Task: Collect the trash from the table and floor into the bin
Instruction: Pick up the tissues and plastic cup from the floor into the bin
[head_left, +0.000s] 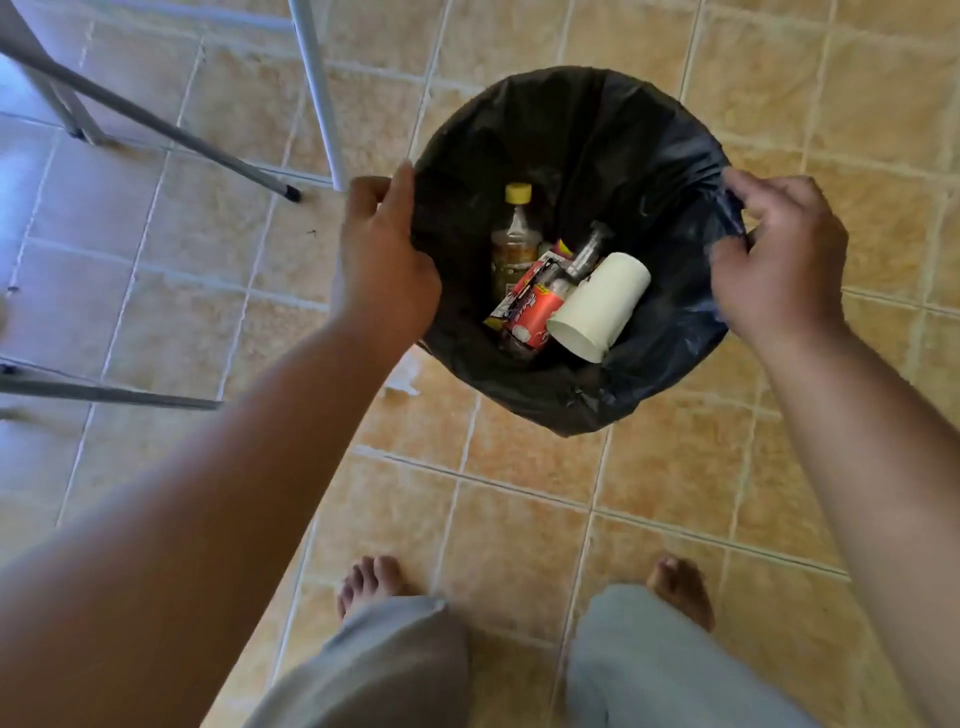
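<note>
Grey trouser cloth and bare feet (371, 582) come nearest, planted on the tan tiled floor (519, 519) facing the bin (571, 410). Ahead, our hands are well apart, one at each side of its mouth. The left hand (382, 254) grips the rim of the black liner (623, 130), and the right hand (779, 254) pinches a fold opposite (we judge this keeps the bag spread and seated). Inside lie a white paper cup (602, 306) on its side, a red wrapper (530, 312) and a yellow-capped bottle (514, 234) leaning upright, so the trash we see is already in. Beyond, grey metal legs (317, 93) stand near the bin.
</note>
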